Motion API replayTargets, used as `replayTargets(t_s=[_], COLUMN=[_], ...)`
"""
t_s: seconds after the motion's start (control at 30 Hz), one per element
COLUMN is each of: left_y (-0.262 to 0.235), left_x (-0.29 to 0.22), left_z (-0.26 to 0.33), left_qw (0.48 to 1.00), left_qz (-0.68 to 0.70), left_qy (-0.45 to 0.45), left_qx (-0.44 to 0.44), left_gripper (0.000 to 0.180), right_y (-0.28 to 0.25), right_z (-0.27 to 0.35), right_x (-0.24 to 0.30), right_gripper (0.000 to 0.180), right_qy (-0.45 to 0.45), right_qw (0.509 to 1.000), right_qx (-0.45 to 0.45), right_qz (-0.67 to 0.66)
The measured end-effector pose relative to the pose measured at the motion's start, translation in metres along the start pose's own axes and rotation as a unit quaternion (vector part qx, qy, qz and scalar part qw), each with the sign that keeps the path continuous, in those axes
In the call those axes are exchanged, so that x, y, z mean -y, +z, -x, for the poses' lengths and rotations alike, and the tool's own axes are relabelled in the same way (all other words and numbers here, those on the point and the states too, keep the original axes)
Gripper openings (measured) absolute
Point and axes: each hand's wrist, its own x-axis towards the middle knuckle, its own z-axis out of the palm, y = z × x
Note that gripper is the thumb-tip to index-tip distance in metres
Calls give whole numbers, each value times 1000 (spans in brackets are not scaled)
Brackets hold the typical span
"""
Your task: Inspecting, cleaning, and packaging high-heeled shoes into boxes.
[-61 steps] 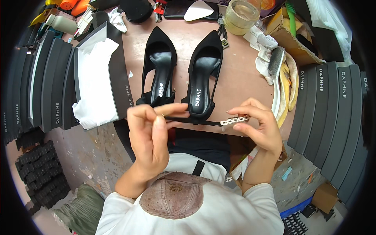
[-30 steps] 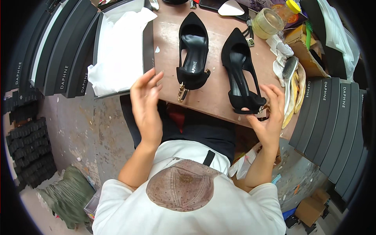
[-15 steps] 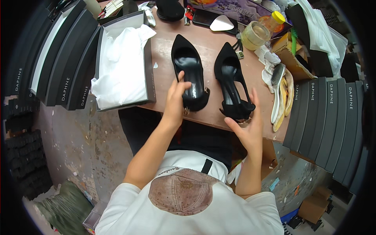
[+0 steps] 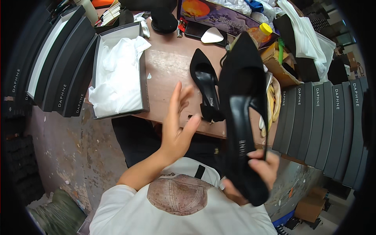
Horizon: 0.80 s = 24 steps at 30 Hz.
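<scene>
Black shoe (image 4: 238, 117) held in right hand (image 4: 267, 169), near right.
Pinching heel (image 4: 255, 192) with fingers (image 4: 257, 154); holding left hand (image 4: 175, 137) fingers-spread near second, farther shoe (image 4: 205, 84) on table (image 4: 166, 58).

A raised black shoe (image 4: 242, 86), matte with a pointed toe, glossy insole and cut-away side, is gripped near its heel end by the right-hand fingers (image 4: 263, 169), toe aimed away from the wearer. Its matching mate (image 4: 199, 62) lies on the table (image 4: 162, 62), heel end near the front edge, toe angled away and leftward.
</scene>
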Motion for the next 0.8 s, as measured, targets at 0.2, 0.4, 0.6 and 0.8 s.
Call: replayTargets(t_s=[0.2, 0.4, 0.6, 0.8], left_y=[-43, -55, -60, -103], left_x=[-47, -29, -19, -2], left_z=[26, 46, 45, 49], left_qw=[955, 912, 856, 644], left_qz=[216, 293, 363, 564], left_qy=[-204, -283, -367, -510], left_qx=[-12, -53, -33, 87], left_gripper=[80, 72, 56, 47], right_y=[55, 65, 121, 102], right_z=[-31, -21, -4, 10], right_x=[15, -57, -93, -111], right_gripper=[59, 80, 67, 54], right_qy=[-21, 214, 343, 385], right_qw=[958, 974, 919, 897], right_qx=[231, -65, -20, -9], right_qz=[-169, 33, -194, -219])
